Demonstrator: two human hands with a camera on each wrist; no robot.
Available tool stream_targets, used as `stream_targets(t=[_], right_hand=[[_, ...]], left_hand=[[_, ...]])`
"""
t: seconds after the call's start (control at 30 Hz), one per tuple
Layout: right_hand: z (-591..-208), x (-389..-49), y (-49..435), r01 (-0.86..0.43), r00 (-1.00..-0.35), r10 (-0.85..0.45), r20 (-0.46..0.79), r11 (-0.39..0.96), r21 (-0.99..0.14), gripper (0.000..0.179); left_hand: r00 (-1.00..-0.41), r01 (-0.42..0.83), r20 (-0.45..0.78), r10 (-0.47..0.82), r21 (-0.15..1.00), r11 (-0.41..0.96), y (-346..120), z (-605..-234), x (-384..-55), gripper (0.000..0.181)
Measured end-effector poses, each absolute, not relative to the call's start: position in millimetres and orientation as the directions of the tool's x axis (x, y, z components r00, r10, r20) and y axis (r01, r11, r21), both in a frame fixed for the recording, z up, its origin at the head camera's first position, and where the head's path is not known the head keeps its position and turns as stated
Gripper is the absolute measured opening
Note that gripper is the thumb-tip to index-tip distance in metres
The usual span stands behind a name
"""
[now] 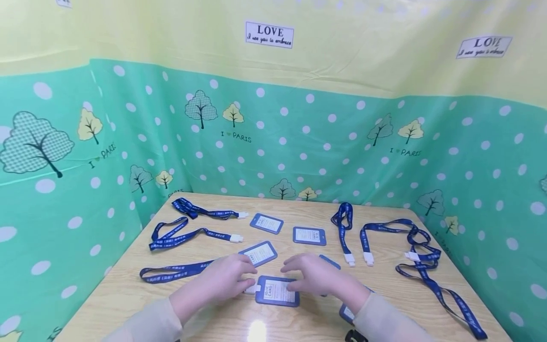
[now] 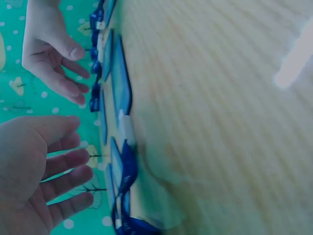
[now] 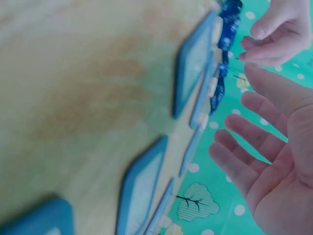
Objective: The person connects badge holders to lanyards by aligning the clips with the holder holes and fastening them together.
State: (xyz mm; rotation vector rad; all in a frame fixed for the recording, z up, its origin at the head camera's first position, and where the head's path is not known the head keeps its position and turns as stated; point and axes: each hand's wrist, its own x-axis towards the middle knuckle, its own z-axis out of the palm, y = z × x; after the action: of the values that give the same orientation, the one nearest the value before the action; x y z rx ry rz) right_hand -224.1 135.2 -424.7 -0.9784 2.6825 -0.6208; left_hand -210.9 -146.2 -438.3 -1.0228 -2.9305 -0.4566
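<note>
A blue ID card holder lies flat on the table between the hands. Its left end meets the white clip of a blue printed lanyard, which trails left beneath the left hand. Above the clip hovers my left hand, fingers loosely spread and holding nothing. Over the holder's right end is my right hand, also with relaxed fingers and nothing in them. Both wrist views show the left hand and right hand raised off the tabletop. Another card holder lies just beyond the left hand.
Two card holders lie farther back. Others are partly hidden by the right arm. Lanyards with white clips lie at left and right. A patterned curtain surrounds the wooden table.
</note>
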Motion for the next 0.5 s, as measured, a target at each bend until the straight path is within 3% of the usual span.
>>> stream_targets(t=[0.3, 0.5], right_hand=[[-407, -235, 144, -0.654, -0.729, -0.664, 0.168, 0.604, -0.455, 0.036], [-396, -239, 146, -0.684, -0.721, -0.619, 0.313, 0.559, -0.47, 0.035]], left_hand=[[-0.744, 0.664, 0.285, 0.605, 0.205, 0.72, -143, -417, -219, 0.026], [-0.719, 0.676, 0.407, 0.564, 0.219, 0.704, -142, -407, -223, 0.024]])
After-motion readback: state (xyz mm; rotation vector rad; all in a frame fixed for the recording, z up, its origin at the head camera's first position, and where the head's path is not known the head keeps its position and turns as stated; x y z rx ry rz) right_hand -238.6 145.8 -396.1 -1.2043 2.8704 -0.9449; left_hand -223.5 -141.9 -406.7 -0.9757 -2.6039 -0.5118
